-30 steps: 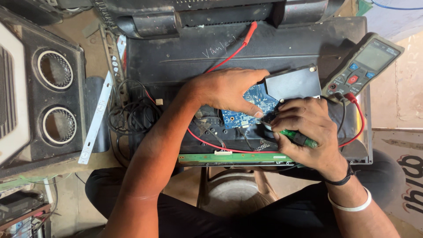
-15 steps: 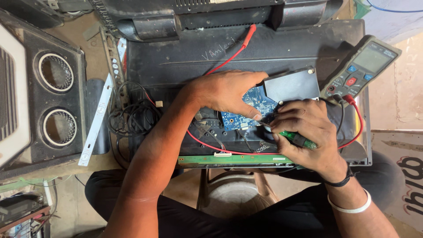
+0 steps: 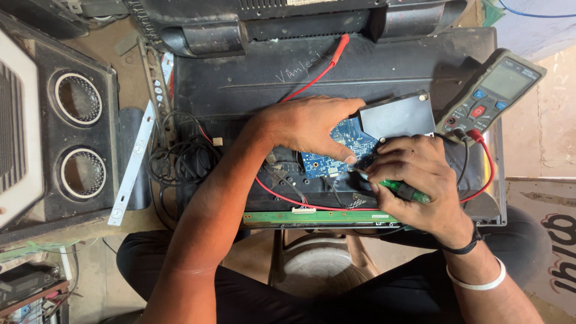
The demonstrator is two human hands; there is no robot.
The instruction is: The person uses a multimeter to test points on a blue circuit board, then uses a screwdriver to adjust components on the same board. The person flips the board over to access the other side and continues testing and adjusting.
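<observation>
Head view shows the left hand (image 3: 312, 129) lying flat on the blue board (image 3: 336, 150), fingers spread and pressing it down. Right hand (image 3: 420, 180) is closed around a green screwdriver (image 3: 403, 189), whose tip meets the board's lower right edge. For good work, I think the tool should stay upright and the board held firm. Red lead (image 3: 312, 78) and meter (image 3: 492, 93) lie near, on the black panel (image 3: 240, 78).
</observation>
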